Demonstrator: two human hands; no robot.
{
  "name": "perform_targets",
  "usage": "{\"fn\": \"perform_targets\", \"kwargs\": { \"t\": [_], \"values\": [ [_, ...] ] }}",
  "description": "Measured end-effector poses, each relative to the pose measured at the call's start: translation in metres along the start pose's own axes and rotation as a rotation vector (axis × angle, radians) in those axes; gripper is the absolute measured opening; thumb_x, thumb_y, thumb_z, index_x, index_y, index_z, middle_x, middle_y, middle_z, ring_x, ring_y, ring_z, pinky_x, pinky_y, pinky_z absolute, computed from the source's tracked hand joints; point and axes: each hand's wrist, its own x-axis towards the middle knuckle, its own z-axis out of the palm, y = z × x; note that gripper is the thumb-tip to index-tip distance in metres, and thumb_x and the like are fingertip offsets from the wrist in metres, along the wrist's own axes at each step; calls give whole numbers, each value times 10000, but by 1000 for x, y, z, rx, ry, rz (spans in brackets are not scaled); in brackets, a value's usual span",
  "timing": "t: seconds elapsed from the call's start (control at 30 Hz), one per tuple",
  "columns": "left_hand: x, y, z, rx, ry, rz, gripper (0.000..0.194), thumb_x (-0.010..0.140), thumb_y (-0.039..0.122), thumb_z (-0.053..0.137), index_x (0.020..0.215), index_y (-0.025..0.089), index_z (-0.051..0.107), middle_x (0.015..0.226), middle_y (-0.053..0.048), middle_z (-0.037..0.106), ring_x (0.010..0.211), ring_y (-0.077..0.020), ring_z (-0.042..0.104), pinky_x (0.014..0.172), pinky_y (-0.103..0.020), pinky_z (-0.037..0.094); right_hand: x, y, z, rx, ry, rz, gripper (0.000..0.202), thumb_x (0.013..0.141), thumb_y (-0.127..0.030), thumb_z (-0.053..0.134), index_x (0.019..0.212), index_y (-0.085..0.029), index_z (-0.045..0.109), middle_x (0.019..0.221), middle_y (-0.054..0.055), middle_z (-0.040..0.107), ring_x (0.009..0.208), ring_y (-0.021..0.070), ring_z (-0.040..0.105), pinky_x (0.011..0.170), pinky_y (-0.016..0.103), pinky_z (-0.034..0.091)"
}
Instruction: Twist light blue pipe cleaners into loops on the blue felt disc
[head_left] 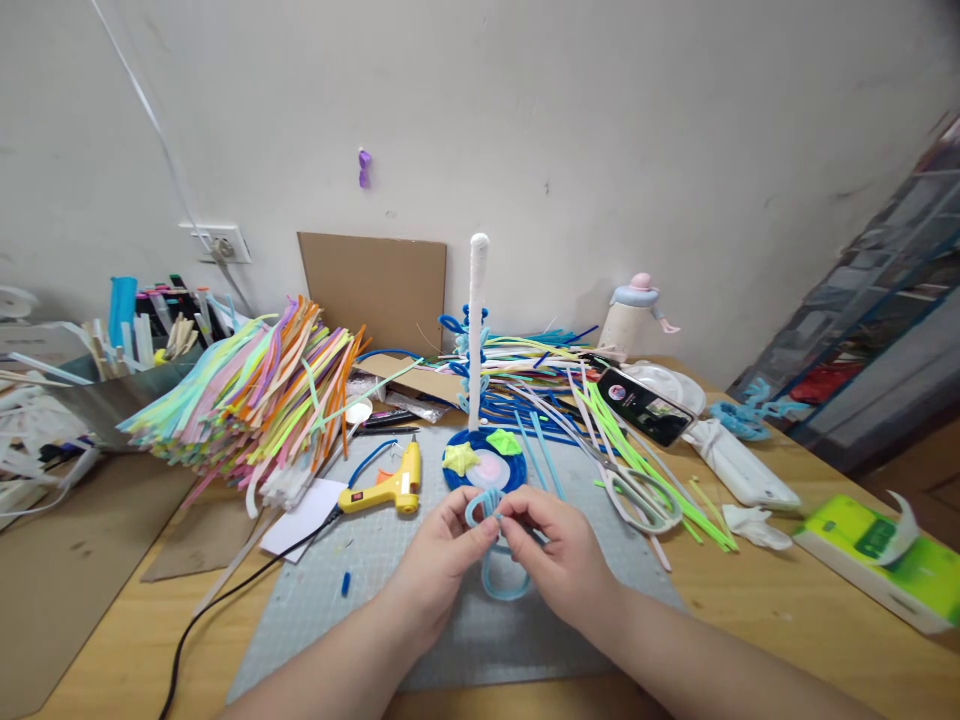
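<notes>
Between both hands is a light blue pipe cleaner (pixel 504 594) bent into loops. My left hand (pixel 442 550) pinches its upper loops from the left. My right hand (pixel 559 555) grips the same piece from the right, the fingertips of both hands close together. One larger loop hangs below the fingers. Just beyond them stands a round blue base (pixel 517 475) with a yellow star (pixel 460 459), a green star (pixel 502 441) and a pale pink centre. A white wrapped post (pixel 476 330) rises upright behind it, with blue curled pieces along it.
A yellow glue gun (pixel 386 485) lies left on the grey cutting mat (pixel 337 600), its black cord running toward me. Scissors (pixel 641 500) and green pipe cleaners (pixel 697 515) lie right, near a phone (pixel 646 403) and a tissue pack (pixel 885 560). A colourful pipe cleaner bundle (pixel 255 400) fills the left.
</notes>
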Motion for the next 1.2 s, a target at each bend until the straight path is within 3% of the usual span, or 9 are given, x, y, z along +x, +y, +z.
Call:
{"fn": "perform_targets", "kwargs": {
  "t": [0.37, 0.77, 0.93, 1.2],
  "values": [
    [1, -3, 4, -129, 37, -47, 174, 707, 281, 636, 787, 146, 560, 733, -10, 536, 650, -96, 494, 614, -217, 407, -2, 4, 10, 310, 10, 319, 151, 823, -316, 487, 795, -182, 552, 708, -6, 562, 588, 95, 528, 510, 183, 447],
    [2, -7, 3, 144, 291, 136, 229, 608, 265, 703, 615, 148, 506, 579, 35, 506, 555, -83, 460, 552, -196, 374, -1, 5, 10, 217, 42, 223, 116, 803, -280, 515, 800, -172, 556, 731, 13, 585, 651, 124, 562, 586, 221, 465],
    [2, -9, 4, 157, 316, 176, 213, 616, 253, 687, 623, 154, 498, 618, 17, 547, 624, -115, 515, 613, -227, 398, -2, 8, 12, 196, 51, 221, 104, 796, -266, 522, 770, -172, 557, 700, 4, 570, 630, 121, 547, 568, 216, 447],
    [1, -10, 5, 221, 356, 212, 194, 618, 221, 669, 601, 157, 486, 612, 27, 526, 609, -102, 487, 601, -213, 388, -1, 7, 14, 293, 30, 217, 101, 785, -277, 542, 778, -176, 538, 724, 1, 551, 663, 123, 536, 608, 230, 456]
  ]
}}
